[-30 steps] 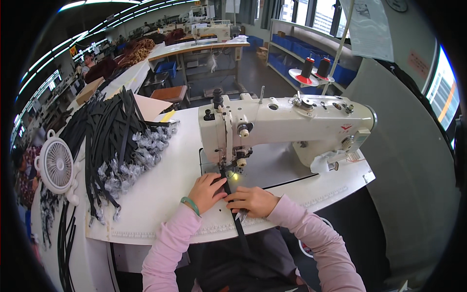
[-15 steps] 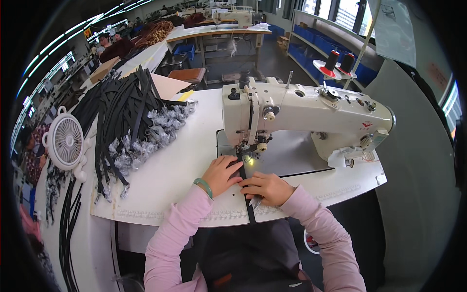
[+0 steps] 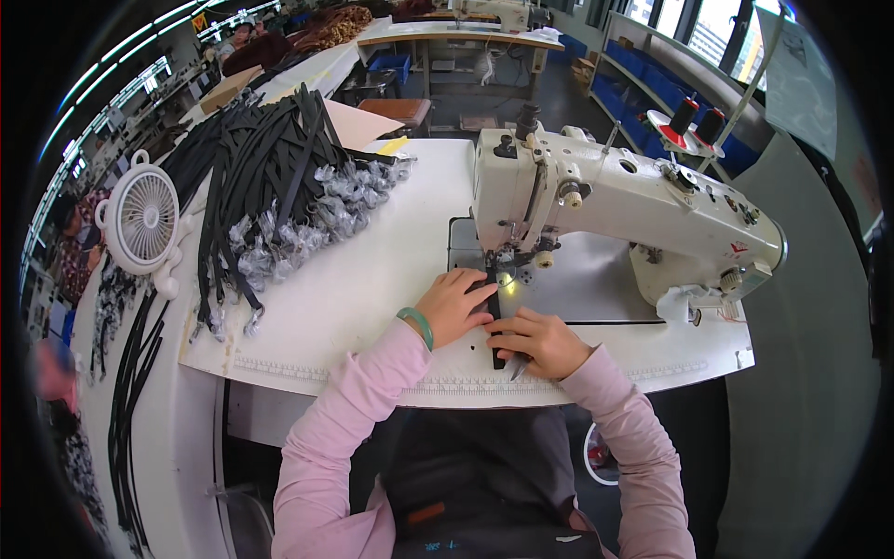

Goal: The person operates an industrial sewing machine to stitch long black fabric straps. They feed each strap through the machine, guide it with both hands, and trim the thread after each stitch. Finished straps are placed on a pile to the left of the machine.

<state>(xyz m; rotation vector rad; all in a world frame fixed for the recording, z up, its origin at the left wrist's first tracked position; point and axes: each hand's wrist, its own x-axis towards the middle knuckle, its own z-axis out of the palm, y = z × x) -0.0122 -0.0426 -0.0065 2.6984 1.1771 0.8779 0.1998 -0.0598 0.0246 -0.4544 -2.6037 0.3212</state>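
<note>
Two bare hands flank one black strap (image 3: 494,300) on the white tabletop (image 3: 382,284), near the middle of its front edge. We read the strap as lying between the left hand (image 3: 453,306) and the right hand (image 3: 547,345), at the fingertips of each: to the right of the left hand, to the left of the right. The left hand is nearer to the part beneath the needle area (image 3: 494,258) of the sewing machine (image 3: 633,191); the right hand is nearer to the loose end. Note the state of the hands: the left has its fingers lightly fanned, with the tips on the strap; the right is curled around a small metal tool (image 3: 519,367), its fingertips at the strap, though we cannot tell whether they also pinch it. As for direction, the long axis of the strap runs nearly straight from the needle area toward the front edge of the tabletop, roughly square to it; the loose end points at that edge and stops short of it, while the far end is hidden from us under the sewing machine. Toward the tabletop's left edge, well apart from the hands, we find a heap of black straps (image 3: 265,163) with ends in clear plastic (image 3: 317,221).
</note>
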